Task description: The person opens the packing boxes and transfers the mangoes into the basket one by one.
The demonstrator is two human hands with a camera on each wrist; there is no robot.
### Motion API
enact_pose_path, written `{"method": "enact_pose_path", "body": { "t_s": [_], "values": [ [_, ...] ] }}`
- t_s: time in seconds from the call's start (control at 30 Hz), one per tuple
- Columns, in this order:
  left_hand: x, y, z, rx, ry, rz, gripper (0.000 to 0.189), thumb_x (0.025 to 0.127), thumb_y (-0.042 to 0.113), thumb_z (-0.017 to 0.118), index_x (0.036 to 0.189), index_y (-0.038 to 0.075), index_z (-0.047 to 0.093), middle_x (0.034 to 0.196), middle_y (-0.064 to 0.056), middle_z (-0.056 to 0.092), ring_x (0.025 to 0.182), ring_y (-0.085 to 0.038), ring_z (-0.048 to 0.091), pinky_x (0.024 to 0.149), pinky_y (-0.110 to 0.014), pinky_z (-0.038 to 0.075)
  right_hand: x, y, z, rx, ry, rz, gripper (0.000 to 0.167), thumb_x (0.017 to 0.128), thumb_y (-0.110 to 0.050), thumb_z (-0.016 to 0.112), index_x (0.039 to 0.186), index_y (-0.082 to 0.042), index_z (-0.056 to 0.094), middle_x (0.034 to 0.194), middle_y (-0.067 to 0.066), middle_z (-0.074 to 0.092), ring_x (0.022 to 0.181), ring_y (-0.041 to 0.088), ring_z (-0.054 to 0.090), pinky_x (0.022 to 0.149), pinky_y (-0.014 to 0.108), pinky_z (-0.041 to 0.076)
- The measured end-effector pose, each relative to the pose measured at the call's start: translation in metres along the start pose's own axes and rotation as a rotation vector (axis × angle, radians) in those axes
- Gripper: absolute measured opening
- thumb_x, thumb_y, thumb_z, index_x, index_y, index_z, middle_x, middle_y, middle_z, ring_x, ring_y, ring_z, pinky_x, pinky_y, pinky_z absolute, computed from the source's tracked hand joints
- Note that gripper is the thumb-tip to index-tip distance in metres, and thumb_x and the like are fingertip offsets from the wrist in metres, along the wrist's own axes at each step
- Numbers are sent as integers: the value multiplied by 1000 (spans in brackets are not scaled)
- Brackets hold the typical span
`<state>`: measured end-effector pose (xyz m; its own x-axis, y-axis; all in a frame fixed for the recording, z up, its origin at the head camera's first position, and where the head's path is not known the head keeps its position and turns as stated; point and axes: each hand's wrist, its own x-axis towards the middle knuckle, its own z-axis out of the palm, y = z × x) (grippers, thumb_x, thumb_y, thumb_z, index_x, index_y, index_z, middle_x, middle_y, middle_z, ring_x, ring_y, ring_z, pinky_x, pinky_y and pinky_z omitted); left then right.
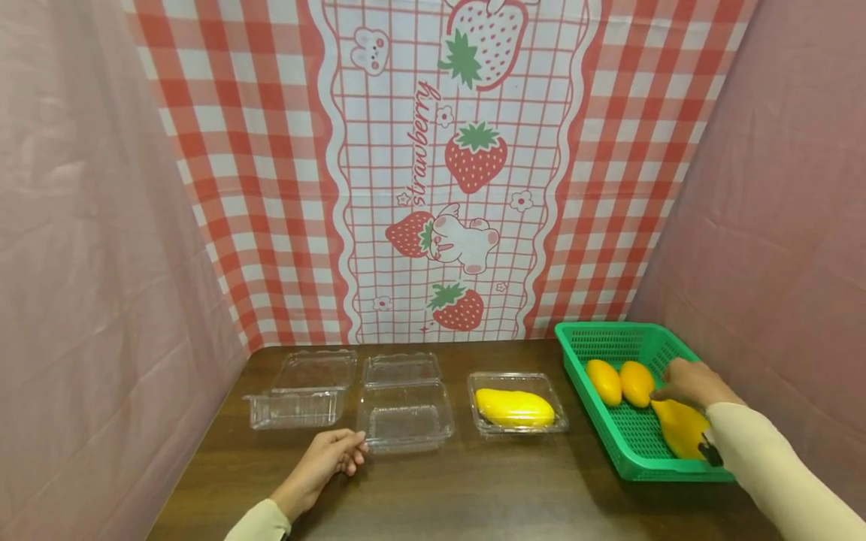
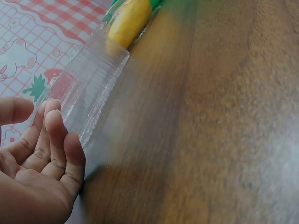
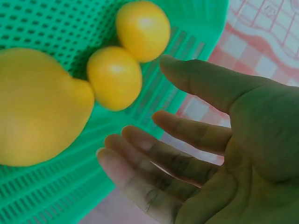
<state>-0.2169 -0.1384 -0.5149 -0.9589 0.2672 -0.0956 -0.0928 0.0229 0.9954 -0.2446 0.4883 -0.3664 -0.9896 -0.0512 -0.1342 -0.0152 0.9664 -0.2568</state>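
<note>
My left hand (image 1: 327,460) is at the front left corner of an opened clear plastic clamshell box (image 1: 406,413), its fingers loosely bent beside the rim. In the left wrist view, a gap shows between thumb and fingertips; contact with the box is hard to tell. Over the right side of a green basket (image 1: 595,417), my right hand (image 1: 697,383) reaches in with fingers spread and nothing held. Two small orange-yellow oval fruits (image 3: 114,78) lie together below it, beside a larger yellow fruit (image 3: 39,109) with a nubbed end.
Between the middle box and the basket stands another clear box (image 1: 476,428) holding a long yellow fruit (image 1: 514,407). A further opened clear box (image 1: 294,409) lies at the left. Checked strawberry cloth (image 1: 473,225) hangs behind the wooden table (image 1: 501,488); pink cloth walls flank it.
</note>
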Motion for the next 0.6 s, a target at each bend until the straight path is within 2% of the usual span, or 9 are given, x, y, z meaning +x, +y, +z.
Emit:
{"method": "enact_pose_path", "body": {
  "t_s": [0.13, 0.37, 0.47, 0.6],
  "values": [
    [-1, 0, -2, -5, 14, 3, 32, 102, 25, 64, 97, -6, 68, 80, -4, 65, 68, -12, 57, 64, -23, 52, 2, -15, 2, -46, 39, -63, 63, 89, -33, 81, 116, 21, 62, 117, 41, 61, 94, 50, 64, 71, 53, 58],
    [-2, 1, -1, -15, 33, 10, 32, 102, 24, 63, 96, -7, 67, 78, -4, 64, 66, -11, 57, 62, -24, 52, 6, -43, 6, -36, 121, -108, 51, 89, -27, 80, 115, 15, 67, 117, 36, 64, 105, 58, 57, 82, 64, 53],
    [-2, 2, -1, -19, 46, 9, 32, 102, 25, 64, 96, -6, 67, 78, -4, 64, 66, -11, 56, 62, -24, 52, 7, -55, 9, -33, 159, -135, 47, 89, -25, 80, 114, 13, 69, 116, 35, 65, 101, 54, 60, 80, 63, 55],
    [-2, 3, 0, -21, 65, 7, 31, 102, 25, 64, 95, -5, 67, 77, -3, 64, 66, -11, 56, 62, -24, 52, 7, -72, 12, -22, 182, -157, 45, 89, -23, 80, 114, 13, 69, 110, 32, 68, 90, 41, 66, 74, 56, 58]
  ]
}}
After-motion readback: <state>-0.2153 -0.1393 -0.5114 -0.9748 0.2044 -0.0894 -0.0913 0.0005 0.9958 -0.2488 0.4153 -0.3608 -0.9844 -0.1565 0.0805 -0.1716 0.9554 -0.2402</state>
